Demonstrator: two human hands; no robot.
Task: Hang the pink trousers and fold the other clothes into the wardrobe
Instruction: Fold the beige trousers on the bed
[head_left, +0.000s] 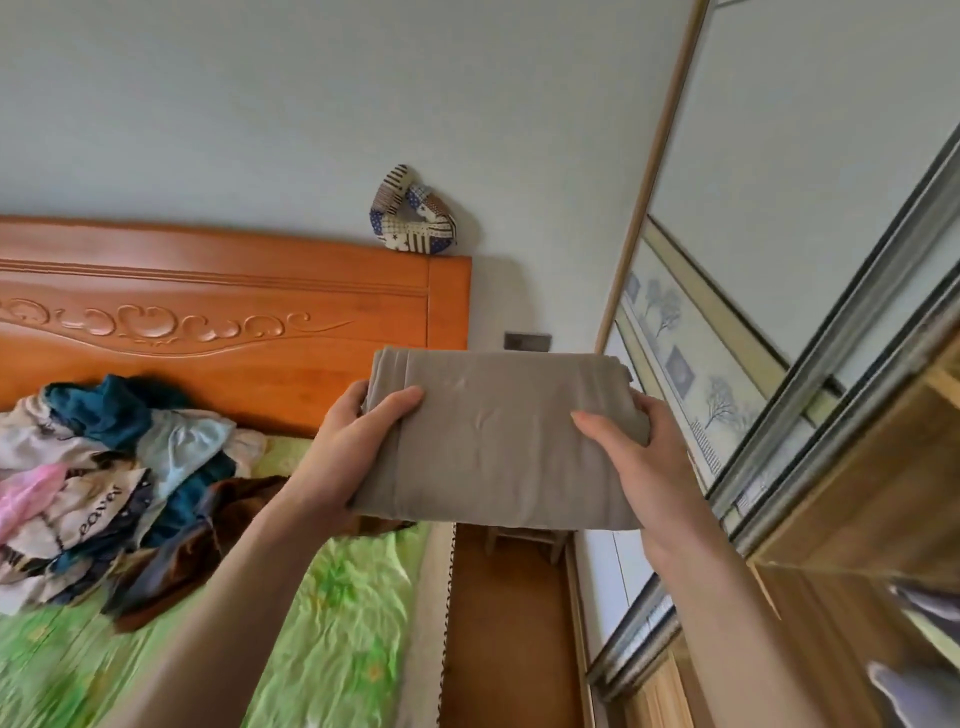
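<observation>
1. Holding a folded grey-brown cloth (498, 436) up in the air, both hands keep it flat like a book.
2. The left hand (353, 447) pinches the left edge, thumb on top and fingers under. The right hand (639, 457) does the same on the right edge. Both sets of fingers are closed on the cloth, not spread wide.
3. I think two hands are used so the folds do not fall open on the way.
4. The cloth is above the side of the bed (332, 623), between the bed and the wardrobe (857, 493), which is to the right of the bed.
5. On the bed, near its wooden headboard (234, 291), is a messy pile of clothes (114, 478) not yet folded. Something pink (31, 488) lies in it; it may be the trousers.
6. The bed has a green sheet. A patchwork cushion (415, 218) sits on top of the headboard, against the pale wall.
7. The wardrobe has a sliding door, and its wooden shelves are blurry.
</observation>
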